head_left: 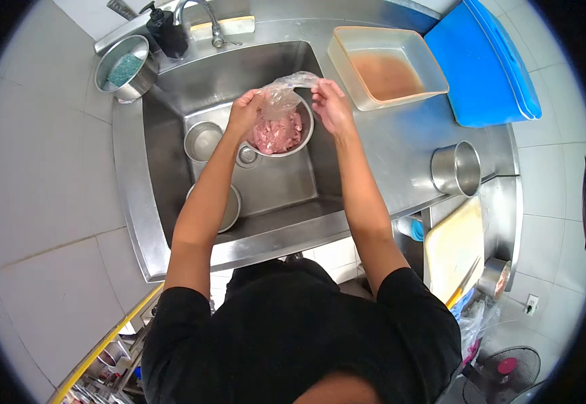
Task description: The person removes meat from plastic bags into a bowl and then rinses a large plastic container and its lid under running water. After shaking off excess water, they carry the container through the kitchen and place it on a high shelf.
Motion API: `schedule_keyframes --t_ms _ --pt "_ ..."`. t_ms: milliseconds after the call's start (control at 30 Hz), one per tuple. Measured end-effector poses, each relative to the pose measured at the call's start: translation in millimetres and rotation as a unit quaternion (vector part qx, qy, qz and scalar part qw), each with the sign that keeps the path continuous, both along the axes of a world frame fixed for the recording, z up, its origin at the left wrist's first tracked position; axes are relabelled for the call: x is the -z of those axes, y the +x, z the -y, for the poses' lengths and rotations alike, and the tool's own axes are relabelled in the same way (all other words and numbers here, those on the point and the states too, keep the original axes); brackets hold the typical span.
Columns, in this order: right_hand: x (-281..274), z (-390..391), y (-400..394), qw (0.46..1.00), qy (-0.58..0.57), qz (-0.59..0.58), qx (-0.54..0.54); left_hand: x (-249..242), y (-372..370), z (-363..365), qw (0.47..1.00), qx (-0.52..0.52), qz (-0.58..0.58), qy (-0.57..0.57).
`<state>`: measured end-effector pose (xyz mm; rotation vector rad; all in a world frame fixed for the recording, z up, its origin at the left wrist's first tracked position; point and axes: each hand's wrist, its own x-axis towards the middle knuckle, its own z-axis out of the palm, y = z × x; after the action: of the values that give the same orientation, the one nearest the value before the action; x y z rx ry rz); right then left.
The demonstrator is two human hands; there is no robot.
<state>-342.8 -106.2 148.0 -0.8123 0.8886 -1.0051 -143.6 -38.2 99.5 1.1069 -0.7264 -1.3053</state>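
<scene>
Over the steel sink, a clear plastic bag (281, 99) is stretched between my two hands. My left hand (247, 111) is closed on its left side, and my right hand (331, 102) pinches its upper right end. Directly below, pink raw meat (277, 135) lies in a round metal bowl (304, 138) in the sink. The lower part of the bag hangs against the meat; whether some meat is still inside the bag I cannot tell.
The sink (279, 182) also holds a small metal bowl (203, 141) and another bowl (232, 210) partly behind my left forearm. On the right counter stand a plastic tub (387, 71), a blue container (478, 67) and a steel pot (456, 168). The faucet (217, 35) is behind.
</scene>
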Motion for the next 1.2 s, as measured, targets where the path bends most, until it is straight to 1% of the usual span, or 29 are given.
schedule_keyframes --t_ms 33,67,133,167,200,267,300,333,367,400,433,467,500,533,600,667,700,733,767,800,867,933,1000,1033,1067,1100,1133,1167,1200 --pt "1.5 -4.0 -6.1 0.999 0.003 -0.031 -0.023 -11.9 -2.9 -6.0 0.997 0.015 -0.069 -0.013" --pt "4.8 -9.2 -8.8 1.000 0.001 -0.021 -0.020 -24.7 -6.6 -10.4 0.998 0.019 -0.059 -0.014" --pt "-1.7 -32.3 -18.8 0.997 0.056 -0.044 -0.024 -41.5 -20.0 -18.0 0.993 0.034 -0.108 -0.009" --pt "5.3 -38.0 -30.5 0.994 0.046 -0.035 -0.092 -49.4 -30.0 -23.3 0.994 0.046 -0.101 -0.007" --pt "0.0 -50.5 -40.1 0.996 0.047 -0.028 -0.077 -55.0 -41.7 -28.4 0.992 0.057 -0.108 -0.016" --pt "-17.2 -79.9 -54.8 0.983 0.095 0.071 -0.138 -65.4 -72.4 -40.2 0.989 0.093 -0.109 -0.024" --pt "-12.3 -89.3 -67.4 0.979 0.063 0.113 -0.159 -69.8 -91.1 -49.2 0.992 0.100 -0.075 -0.029" --pt "-16.5 -102.2 -79.3 0.982 0.039 0.119 -0.144 -74.7 -112.3 -55.5 0.992 0.111 -0.042 -0.036" --pt "-23.4 -117.5 -92.7 0.985 0.013 0.122 -0.120 -63.5 -120.4 -56.2 0.985 0.128 0.084 0.075" --pt "-35.4 -134.5 -108.5 0.991 -0.027 0.095 -0.086 -58.3 -137.1 -60.8 0.950 0.126 0.275 -0.076" --pt "-43.8 -150.5 -124.8 0.995 -0.063 0.059 -0.042 -53.6 -159.7 -71.6 0.862 0.119 0.429 -0.243" --pt "-25.5 -159.9 -139.7 0.988 -0.129 0.087 0.014 -69.0 -183.5 -89.2 0.852 0.169 0.446 -0.216" --pt "-30.0 -175.4 -160.6 0.989 -0.125 0.057 0.054 -36.7 -189.5 -84.5 0.679 0.149 0.597 -0.402" --pt "-21.7 -194.4 -180.2 0.976 -0.160 0.087 0.117 -67.6 -224.2 -107.2 0.803 0.256 0.461 -0.278" --pt "-21.8 -230.8 -227.5 0.954 -0.157 -0.121 0.225 -96.6 -279.7 -144.5 0.803 0.314 0.441 -0.247" --pt "-9.3 -281.3 -268.9 0.929 -0.134 -0.162 0.304 -88.1 -310.0 -169.2 0.790 0.363 0.431 -0.242" --pt "-12.2 -303.4 -286.5 0.911 -0.137 -0.199 0.334 -81.6 -322.4 -181.6 0.833 0.374 0.337 -0.231" --pt "-8.8 -329.8 -303.9 0.904 -0.131 -0.197 0.355 -72.6 -330.7 -192.3 0.867 0.380 0.246 -0.208" --pt "-3.4 -362.5 -323.8 0.893 -0.133 -0.203 0.379 -63.8 -338.4 -197.5 0.866 0.414 0.203 -0.192" --pt "1.8 -396.3 -344.1 0.882 -0.136 -0.209 0.401 -57.2 -345.5 -202.2 0.858 0.431 0.202 -0.194" --pt "9.4 -464.2 -376.7 0.860 -0.070 -0.244 0.442 -48.8 -352.6 -212.0 0.826 0.474 0.255 -0.168" --pt "13.2 -531.7 -405.3 0.816 -0.009 -0.290 0.501 -42.9 -359.5 -222.5 0.814 0.487 0.279 -0.151" --pt "45.2 -591.5 -431.5 0.754 0.037 -0.298 0.584 -38.1 -362.8 -228.6 0.805 0.479 0.333 -0.105" --pt "61.3 -619.6 -443.9 0.728 0.062 -0.313 0.607 -37.8 -364.0 -233.6 0.813 0.470 0.326 -0.105" --pt "82.6 -646.6 -462.6 0.717 0.150 -0.334 0.593 -33.1 -360.2 -232.4 0.814 0.480 0.313 -0.089" --pt "113.2 -673.6 -479.4 0.719 0.094 -0.292 0.624 -32.2 -357.6 -233.1 0.819 0.479 0.301 -0.090" --pt "112.8 -693.4 -489.3 0.706 0.195 -0.318 0.602 -33.8 -356.2 -234.3 0.826 0.476 0.289 -0.090" --pt "163.5 -717.4 -509.4 0.525 0.268 -0.652 0.477 -39.3 -354.7 -236.8 0.831 0.468 0.287 -0.086" --pt "145.6 -724.8 -508.0 0.539 0.385 -0.636 0.395 -47.7 -350.7 -238.8 0.834 0.468 0.277 -0.093"
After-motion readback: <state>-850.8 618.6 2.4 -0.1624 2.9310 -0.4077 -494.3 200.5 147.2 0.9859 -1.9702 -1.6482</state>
